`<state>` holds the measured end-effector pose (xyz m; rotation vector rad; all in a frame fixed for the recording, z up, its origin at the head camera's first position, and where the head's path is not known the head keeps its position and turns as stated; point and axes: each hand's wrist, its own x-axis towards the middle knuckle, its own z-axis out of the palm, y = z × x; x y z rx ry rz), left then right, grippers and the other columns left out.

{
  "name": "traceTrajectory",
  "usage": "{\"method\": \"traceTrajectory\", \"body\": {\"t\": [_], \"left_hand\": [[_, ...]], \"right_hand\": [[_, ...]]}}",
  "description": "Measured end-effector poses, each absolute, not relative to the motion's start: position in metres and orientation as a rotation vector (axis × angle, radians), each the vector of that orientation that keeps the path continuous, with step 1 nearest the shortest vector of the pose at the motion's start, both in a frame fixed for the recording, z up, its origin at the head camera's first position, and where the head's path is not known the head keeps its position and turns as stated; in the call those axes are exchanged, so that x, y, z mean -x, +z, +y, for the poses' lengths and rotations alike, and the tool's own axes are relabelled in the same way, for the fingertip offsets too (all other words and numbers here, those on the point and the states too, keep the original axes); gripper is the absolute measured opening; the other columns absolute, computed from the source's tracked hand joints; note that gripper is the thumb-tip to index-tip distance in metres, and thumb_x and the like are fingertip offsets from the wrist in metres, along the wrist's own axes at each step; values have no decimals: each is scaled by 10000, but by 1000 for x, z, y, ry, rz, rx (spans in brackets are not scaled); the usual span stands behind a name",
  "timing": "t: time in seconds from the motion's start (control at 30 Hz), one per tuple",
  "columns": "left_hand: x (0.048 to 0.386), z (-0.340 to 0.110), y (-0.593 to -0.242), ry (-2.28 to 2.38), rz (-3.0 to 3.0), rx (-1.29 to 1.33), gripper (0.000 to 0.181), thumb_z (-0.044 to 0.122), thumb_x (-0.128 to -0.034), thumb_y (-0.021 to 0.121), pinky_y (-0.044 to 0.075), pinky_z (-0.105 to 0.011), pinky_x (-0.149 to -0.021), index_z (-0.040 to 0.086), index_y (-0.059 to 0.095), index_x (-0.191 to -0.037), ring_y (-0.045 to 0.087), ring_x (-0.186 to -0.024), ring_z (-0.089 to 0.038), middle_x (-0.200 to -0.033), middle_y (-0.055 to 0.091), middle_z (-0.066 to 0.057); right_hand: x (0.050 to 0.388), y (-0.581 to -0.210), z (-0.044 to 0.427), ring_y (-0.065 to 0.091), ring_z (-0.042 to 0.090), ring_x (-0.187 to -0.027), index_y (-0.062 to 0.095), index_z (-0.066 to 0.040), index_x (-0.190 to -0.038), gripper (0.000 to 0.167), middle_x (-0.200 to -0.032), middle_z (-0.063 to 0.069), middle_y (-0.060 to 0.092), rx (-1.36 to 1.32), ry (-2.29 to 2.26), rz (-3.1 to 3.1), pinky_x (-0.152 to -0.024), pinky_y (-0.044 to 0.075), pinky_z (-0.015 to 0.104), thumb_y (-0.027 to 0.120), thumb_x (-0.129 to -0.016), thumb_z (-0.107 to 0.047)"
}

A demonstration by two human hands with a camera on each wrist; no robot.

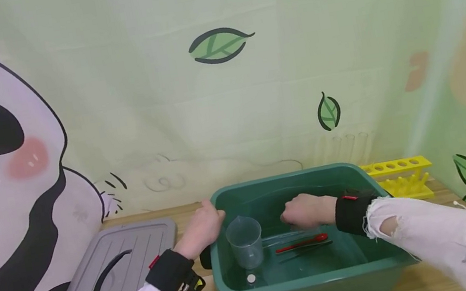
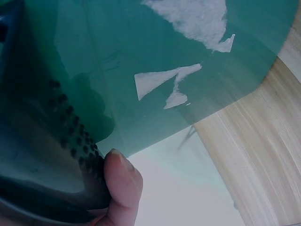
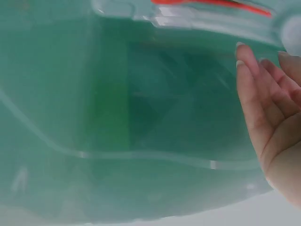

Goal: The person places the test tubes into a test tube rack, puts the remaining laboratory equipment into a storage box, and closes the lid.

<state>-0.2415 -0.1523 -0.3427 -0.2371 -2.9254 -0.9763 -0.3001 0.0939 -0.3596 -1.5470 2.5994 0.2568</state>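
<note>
A green plastic bin (image 1: 310, 283) stands on the wooden table. My left hand (image 1: 202, 229) grips its left side at the rim, and in the left wrist view a fingertip (image 2: 123, 183) curls against the dark studded handle (image 2: 56, 155). My right hand (image 1: 307, 210) hangs inside the bin near the far wall. In the right wrist view its fingers are loosely bent with nothing between them. On the bin's floor are a clear measuring beaker (image 1: 246, 245), a red spoon (image 1: 303, 242), dark tweezers (image 1: 306, 250) and a small white round piece (image 1: 251, 279).
To the left lies a grey lid (image 1: 139, 247) with a black handle (image 1: 107, 280). Behind the bin's right corner stands a yellow test tube rack (image 1: 401, 167). Torn white label scraps (image 2: 162, 82) stick to the bin's outer side. A printed cloth (image 1: 153, 102) hangs behind the table.
</note>
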Motion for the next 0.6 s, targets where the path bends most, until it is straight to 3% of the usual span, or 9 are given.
{"method": "traceTrajectory", "body": {"t": [0.13, 0.27, 0.6], "left_hand": [[241, -154, -343, -975, -2921, 244, 212, 83, -908, 384, 429, -308, -462, -113, 387, -989, 460, -504, -198, -620, 358, -58], [241, -155, -343, -971, -2917, 244, 211, 80, -909, 385, 438, -312, -466, -113, 388, -993, 466, -504, -199, -618, 357, -57], [242, -152, -345, -942, -2927, 217, 229, 98, -915, 393, 433, -310, -452, -115, 389, -999, 468, -490, -198, -607, 361, -56]], "right_hand": [[305, -337, 98, 357, 77, -487, 526, -141, -672, 202, -547, -78, 369, 1585, 161, 2637, -472, 320, 229, 624, -839, -84], [309, -312, 108, 479, 85, -537, 583, -113, -745, 111, -602, -71, 472, 1597, 76, 2677, -531, 412, 249, 636, -840, -92], [310, -273, 152, 471, 106, -597, 606, -37, -815, 30, -695, -33, 537, 1395, -219, 2884, -568, 432, 282, 628, -835, -43]]}}
